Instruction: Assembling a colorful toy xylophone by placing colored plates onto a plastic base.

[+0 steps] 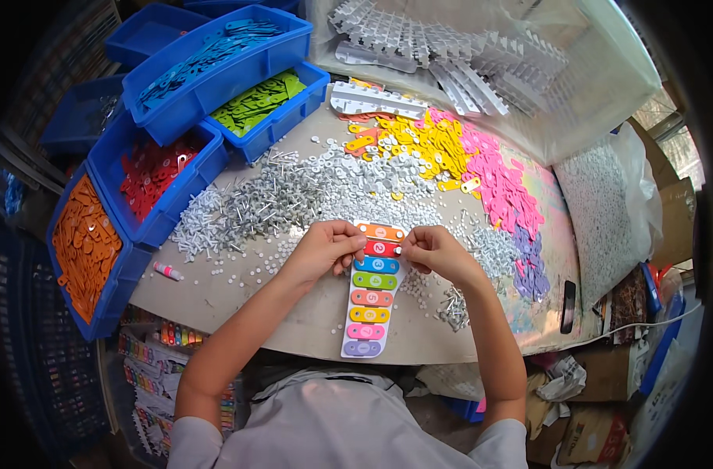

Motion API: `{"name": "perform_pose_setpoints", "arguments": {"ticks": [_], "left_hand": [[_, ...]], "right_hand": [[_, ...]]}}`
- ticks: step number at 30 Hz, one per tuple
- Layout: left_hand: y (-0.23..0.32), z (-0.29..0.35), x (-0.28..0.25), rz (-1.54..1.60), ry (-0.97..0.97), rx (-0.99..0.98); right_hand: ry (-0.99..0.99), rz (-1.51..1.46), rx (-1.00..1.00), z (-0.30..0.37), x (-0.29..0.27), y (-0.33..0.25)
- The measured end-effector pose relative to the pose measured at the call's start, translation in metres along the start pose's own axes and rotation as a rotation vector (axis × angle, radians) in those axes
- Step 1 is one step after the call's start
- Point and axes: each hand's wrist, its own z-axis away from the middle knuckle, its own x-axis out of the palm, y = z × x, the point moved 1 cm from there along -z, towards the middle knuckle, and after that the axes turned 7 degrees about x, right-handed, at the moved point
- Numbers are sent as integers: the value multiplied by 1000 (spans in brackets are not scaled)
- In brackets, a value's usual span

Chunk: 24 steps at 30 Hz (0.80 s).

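White toy xylophone base [370, 293] lies at the near table edge, centre. Red bar [381, 248] is pinched from both ends by left hand [323, 248] and right hand [432, 252], fingers closed on it (fastening step, likely). Next: pin [263, 205] needed from the far-left heap.

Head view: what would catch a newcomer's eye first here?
The toy xylophone with rainbow bars at table centre, left hand and right hand pinching its top end. Behind it, grey pins and yellow and pink pieces; blue bins of coloured parts on the left.
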Motion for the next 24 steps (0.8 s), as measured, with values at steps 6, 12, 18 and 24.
{"name": "perform_pose_setpoints", "arguments": {"ticks": [6,12,18,24], "left_hand": [[1,-2,0,-57,4,13],[1,-2,1,-77,26,14],[-13,-10,-5,-318,52,67],[-25,-18,-8,-508,63,100]], "right_hand": [[46,6,-67,3,-11,4],[324,-94,-80,8,-11,7],[368,-160,-138,0,-4,22],[428,11,-212,-10,8,30]]}}
